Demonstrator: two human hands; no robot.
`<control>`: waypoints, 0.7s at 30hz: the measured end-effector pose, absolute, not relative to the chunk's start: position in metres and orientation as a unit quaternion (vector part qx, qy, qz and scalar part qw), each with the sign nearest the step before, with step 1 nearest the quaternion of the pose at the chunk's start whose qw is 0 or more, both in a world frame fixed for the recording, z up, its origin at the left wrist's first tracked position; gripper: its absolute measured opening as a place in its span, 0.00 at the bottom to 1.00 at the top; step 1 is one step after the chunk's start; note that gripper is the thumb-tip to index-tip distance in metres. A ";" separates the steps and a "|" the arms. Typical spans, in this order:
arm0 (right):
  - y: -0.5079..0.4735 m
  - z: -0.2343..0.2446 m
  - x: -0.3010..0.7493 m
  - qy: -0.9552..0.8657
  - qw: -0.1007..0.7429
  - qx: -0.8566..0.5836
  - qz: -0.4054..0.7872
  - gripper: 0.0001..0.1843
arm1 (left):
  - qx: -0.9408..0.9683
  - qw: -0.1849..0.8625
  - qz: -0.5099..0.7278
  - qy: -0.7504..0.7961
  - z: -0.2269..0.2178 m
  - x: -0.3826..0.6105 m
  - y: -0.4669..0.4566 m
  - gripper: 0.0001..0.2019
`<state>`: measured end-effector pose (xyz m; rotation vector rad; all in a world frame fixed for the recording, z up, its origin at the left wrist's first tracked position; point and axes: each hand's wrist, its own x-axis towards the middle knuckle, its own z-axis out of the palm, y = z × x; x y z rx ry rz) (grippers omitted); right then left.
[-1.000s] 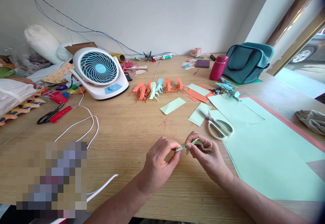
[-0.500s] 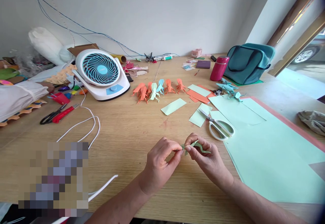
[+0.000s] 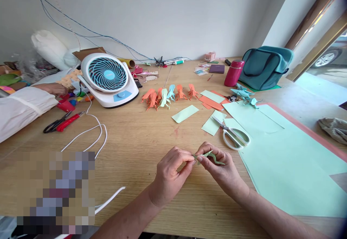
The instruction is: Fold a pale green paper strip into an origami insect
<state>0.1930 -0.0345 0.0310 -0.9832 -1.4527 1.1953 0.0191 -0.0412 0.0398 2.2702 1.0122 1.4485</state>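
Observation:
A small folded green paper figure point(image 3: 210, 156) is held just above the wooden table point(image 3: 141, 148) near its front edge. My left hand point(image 3: 170, 176) pinches its left end with thumb and fingertips. My right hand point(image 3: 221, 168) is closed on its middle and right part, and thin folded points stick out past those fingers. White-handled scissors point(image 3: 233, 135) lie a short way behind my right hand, partly on a pale green strip. Further back stands a row of several finished orange and pale green paper figures point(image 3: 169, 94).
Large mint-green sheets point(image 3: 287, 152) cover the right side. A white and blue desk fan point(image 3: 108, 78) with a white cable point(image 3: 89, 130), red-handled cutters point(image 3: 63, 121), a red flask point(image 3: 233, 72) and a teal bag point(image 3: 264, 66) stand around. Another person's white sleeve point(image 3: 21, 109) reaches in from the left.
My hands have kept pinching the green figure, shifting their fingers only slightly. The other person's white sleeve has moved further in over the table at the left.

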 end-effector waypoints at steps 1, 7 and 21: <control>-0.035 0.031 0.193 -0.598 0.485 -0.406 0.492 0.10 | 0.781 0.132 0.503 0.346 0.040 0.019 -0.041 0.10; -0.036 0.030 0.195 -0.602 0.487 -0.401 0.489 0.11 | 0.767 0.150 0.511 0.358 0.041 0.021 -0.043 0.08; -0.033 0.029 0.195 -0.621 0.477 -0.391 0.483 0.08 | 0.718 0.256 0.488 0.425 0.043 0.022 -0.042 0.04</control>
